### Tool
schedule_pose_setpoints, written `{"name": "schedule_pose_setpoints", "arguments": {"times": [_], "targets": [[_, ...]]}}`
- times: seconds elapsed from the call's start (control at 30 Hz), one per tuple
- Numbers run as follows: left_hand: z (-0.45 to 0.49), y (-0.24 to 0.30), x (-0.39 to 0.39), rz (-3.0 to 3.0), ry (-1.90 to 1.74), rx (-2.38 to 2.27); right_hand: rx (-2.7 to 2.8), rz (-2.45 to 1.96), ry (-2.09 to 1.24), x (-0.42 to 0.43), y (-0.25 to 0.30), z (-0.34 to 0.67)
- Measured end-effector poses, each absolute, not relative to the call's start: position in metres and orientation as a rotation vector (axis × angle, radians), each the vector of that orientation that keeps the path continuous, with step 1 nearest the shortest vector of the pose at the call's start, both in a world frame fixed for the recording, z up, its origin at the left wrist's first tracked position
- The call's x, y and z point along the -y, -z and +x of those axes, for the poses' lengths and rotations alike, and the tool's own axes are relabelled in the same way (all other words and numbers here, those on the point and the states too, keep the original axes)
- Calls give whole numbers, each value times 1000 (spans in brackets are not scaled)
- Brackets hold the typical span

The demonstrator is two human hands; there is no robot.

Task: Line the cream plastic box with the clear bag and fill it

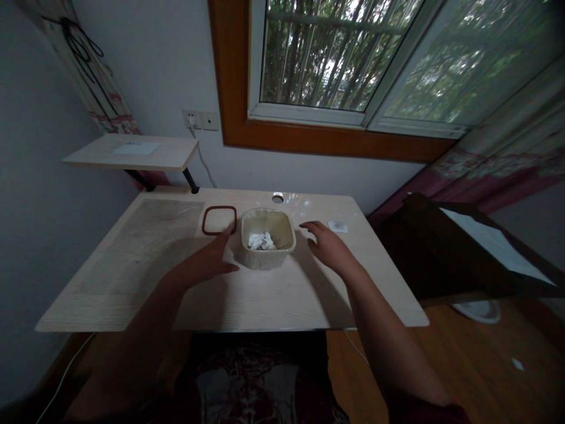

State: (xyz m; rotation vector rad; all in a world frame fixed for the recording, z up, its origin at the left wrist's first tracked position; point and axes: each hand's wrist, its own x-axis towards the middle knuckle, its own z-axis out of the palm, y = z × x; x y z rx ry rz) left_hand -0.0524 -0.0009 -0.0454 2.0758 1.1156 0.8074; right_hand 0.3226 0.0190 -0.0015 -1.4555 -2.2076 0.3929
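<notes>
A cream-coloured plastic bin (265, 259) stands upright on the pale wooden desk, with crumpled white paper (261, 241) inside it. On its left side my left hand (216, 257) is held with thumb and fingers apart, holding nothing. My right hand (329, 247) hovers to the right of the bin, a gap between them, fingers loosely spread and nothing in them. Just beyond my left fingertips lies a dark red rounded-square ring (219, 207), flat on the desk; my fingers overlap its right edge in view, and I cannot tell if they touch it.
The desk (282, 300) carries a raised shelf (92, 152) at back left and a clear sheet (141, 253) below it. A small white paper piece (338, 227) lies at right. Behind are a cable hole (278, 199), a wall socket (192, 119) and a window; a dark table (468, 265) stands right.
</notes>
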Motion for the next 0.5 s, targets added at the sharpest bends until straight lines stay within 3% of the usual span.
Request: {"name": "schedule_pose_setpoints", "arguments": {"times": [0.1,0.23,0.37,0.5], "targets": [[-57,33,-10,2037,-815,-1083,2130,-1411,-156,-25,-49,315],[-32,40,-27,1942,-899,-873,2541,-1034,-277,-34,-90,263],[-7,67,-37,1877,-939,-817,3027,-861,-454,-52,-80,208],[4,89,-41,1833,-966,-760,3092,-1016,-722,-72,-37,181]]}}
